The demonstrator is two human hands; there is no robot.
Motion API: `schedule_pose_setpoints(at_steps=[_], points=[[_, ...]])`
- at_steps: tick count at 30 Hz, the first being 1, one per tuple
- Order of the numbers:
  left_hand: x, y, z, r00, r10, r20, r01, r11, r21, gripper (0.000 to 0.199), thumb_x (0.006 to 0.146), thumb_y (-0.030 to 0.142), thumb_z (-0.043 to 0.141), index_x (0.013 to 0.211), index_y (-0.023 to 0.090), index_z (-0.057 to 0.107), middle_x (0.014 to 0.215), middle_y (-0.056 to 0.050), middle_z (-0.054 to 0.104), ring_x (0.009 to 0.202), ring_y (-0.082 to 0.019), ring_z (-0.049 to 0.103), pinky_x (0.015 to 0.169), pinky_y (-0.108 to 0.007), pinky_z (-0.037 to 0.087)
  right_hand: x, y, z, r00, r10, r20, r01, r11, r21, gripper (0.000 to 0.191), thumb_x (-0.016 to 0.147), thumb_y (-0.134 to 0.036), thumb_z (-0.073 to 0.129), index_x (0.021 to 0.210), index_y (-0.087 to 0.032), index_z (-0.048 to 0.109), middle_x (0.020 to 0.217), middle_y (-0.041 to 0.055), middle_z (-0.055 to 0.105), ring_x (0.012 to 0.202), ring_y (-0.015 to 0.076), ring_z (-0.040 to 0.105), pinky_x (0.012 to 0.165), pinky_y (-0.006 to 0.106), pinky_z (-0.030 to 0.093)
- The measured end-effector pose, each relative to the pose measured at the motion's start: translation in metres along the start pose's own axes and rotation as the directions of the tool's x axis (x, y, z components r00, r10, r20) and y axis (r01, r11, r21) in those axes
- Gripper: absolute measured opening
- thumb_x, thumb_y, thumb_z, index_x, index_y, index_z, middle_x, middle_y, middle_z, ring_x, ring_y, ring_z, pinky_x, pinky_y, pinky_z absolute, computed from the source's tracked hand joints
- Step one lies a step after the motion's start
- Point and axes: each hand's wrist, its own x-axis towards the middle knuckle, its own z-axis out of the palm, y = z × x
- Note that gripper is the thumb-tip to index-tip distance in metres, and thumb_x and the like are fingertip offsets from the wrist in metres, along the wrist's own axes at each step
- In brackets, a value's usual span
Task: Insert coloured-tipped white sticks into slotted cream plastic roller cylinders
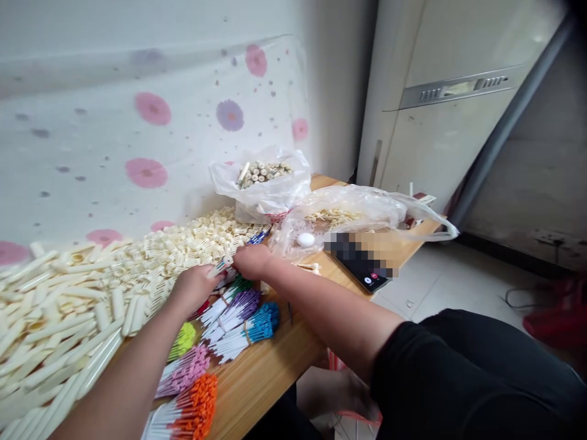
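Note:
My left hand (195, 286) is closed round a cream-white slotted pen barrel (220, 267), tilted up to the right. Against the far end of that barrel, my right hand (251, 261) has its fingers pinched together; what they hold is hidden. Just below the hands lie bundles of thin white refills with coloured ends: purple refills (233, 313), blue refills (252, 330), yellow-green refills (182, 342), pink refills (186, 370) and orange refills (188, 406). Green and dark blue ends show partly beside my right hand.
Loose cream pen parts (59, 311) are heaped along the wall side. Behind stands a plastic bag (270, 195) full of pen barrels. A clear bag (358, 205) with small cream pieces, a white egg-shaped object (306, 239) and a phone (358, 263) lie on the wooden table (279, 360).

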Motion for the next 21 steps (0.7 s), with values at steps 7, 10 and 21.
schedule_pose_setpoints(at_steps=[7, 10, 21], points=[[-0.002, -0.002, 0.002, 1.0, -0.02, 0.013, 0.019, 0.999, 0.043, 0.034, 0.08, 0.045, 0.048, 0.072, 0.02, 0.068, 0.068, -0.008, 0.07, 0.067, -0.025, 0.062, 0.055, -0.026, 0.032, -0.013, 0.009, -0.01, 0.994, 0.026, -0.104, -0.026, 1.0, 0.009, 0.022, 0.085, -0.015, 0.055, 0.102, -0.017, 0.07, 0.11, 0.011, 0.069, 0.098, 0.0262, 0.066, 0.079, 0.035, 0.056], [-0.003, -0.001, 0.003, 1.0, -0.025, 0.003, 0.025, 0.999, 0.046, 0.035, 0.081, 0.048, 0.049, 0.069, 0.02, 0.067, 0.066, -0.006, 0.069, 0.066, -0.023, 0.061, 0.054, -0.026, 0.031, -0.011, 0.008, -0.008, 0.994, 0.053, -0.093, -0.05, 0.998, 0.034, 0.015, 0.087, -0.018, 0.061, 0.099, -0.014, 0.069, 0.104, 0.0105, 0.07, 0.091, 0.0223, 0.068, 0.076, 0.035, 0.057], [-0.004, -0.002, 0.006, 0.999, -0.03, -0.035, 0.031, 0.999, 0.027, 0.033, 0.08, 0.045, 0.051, 0.07, 0.019, 0.068, 0.066, -0.005, 0.069, 0.065, -0.022, 0.061, 0.054, -0.026, 0.031, -0.015, 0.006, -0.003, 0.989, 0.047, -0.137, -0.05, 0.999, -0.018, 0.019, 0.095, -0.02, 0.052, 0.109, -0.016, 0.063, 0.114, 0.0098, 0.063, 0.104, 0.0244, 0.061, 0.083, 0.04, 0.054]])
